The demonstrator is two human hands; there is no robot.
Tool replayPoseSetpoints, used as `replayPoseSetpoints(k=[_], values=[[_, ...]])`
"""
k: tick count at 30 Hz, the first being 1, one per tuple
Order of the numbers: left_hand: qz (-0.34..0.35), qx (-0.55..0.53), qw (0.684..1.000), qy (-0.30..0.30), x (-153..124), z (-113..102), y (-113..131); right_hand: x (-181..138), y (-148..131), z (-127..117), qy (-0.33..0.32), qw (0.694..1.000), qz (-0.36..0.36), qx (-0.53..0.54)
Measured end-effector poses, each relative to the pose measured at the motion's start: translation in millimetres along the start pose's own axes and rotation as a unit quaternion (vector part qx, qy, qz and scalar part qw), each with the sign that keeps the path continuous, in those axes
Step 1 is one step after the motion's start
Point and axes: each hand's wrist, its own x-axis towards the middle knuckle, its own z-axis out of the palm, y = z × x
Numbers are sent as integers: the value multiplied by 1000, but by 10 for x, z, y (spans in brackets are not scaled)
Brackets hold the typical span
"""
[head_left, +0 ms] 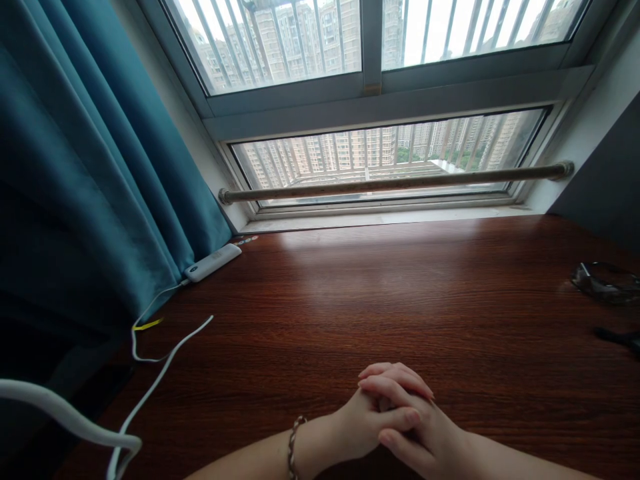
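Note:
My left hand and my right hand are clasped together low in the head view, fingers interlaced and thumbs close to each other. Both are closed, and no object shows between them. They rest at or just over the dark red-brown wooden desk; whether they touch it I cannot tell. A braided bracelet circles my left wrist. The palms are hidden.
A white power strip or similar device lies by the blue curtain, with a white cable nearby. Clear-framed glasses and a black object lie at right. A rail crosses the window.

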Motion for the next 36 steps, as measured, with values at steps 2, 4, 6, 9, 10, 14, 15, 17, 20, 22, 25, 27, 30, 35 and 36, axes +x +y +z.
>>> replayPoseSetpoints(k=[2, 4, 6, 9, 10, 14, 15, 17, 20, 22, 25, 27, 30, 35, 36], values=[[0, -1, 1000, -1, 4, -4, -5, -1, -2, -1, 1, 1000, -1, 0], [0, -1, 1000, 0, 3, -2, -3, -3, -2, -1, 1, 1000, -1, -2], [0, 0, 1000, 1, -4, 4, 5, -4, -3, -1, -2, 1000, 2, -1], [0, -1, 1000, 0, -13, 15, 22, -1, -6, -4, -6, 1000, 9, -3], [0, -1, 1000, 1, -14, 17, 27, 0, -8, -5, -6, 1000, 12, -5], [3, -6, 1000, 4, -8, 21, 40, -8, -8, 0, -5, 1000, 10, -6], [4, -8, 1000, 4, -6, 21, 42, -11, -5, 2, -4, 1000, 8, -5], [4, -10, 1000, 3, -2, 24, 43, -19, 2, 7, -4, 1000, 7, -7], [4, -9, 1000, 4, 2, 28, 37, -25, 8, 10, -4, 1000, 12, -12], [5, -7, 1000, 6, 2, 26, 28, -23, 8, 10, -4, 1000, 11, -11], [6, -4, 1000, 7, -5, 19, 16, -16, 2, 8, -4, 1000, 7, -6], [5, -2, 1000, 7, -8, 15, 12, -12, -2, 6, -4, 1000, 9, -3], [6, -2, 1000, 5, -1, 13, 19, -10, -9, 0, -2, 1000, 6, 0], [3, -1, 1000, 6, 7, 12, 42, -6, -13, -6, -1, 1000, 2, -4], [2, 1, 1000, 6, 6, 11, 43, -5, -10, -3, 2, 1000, -1, -4]])
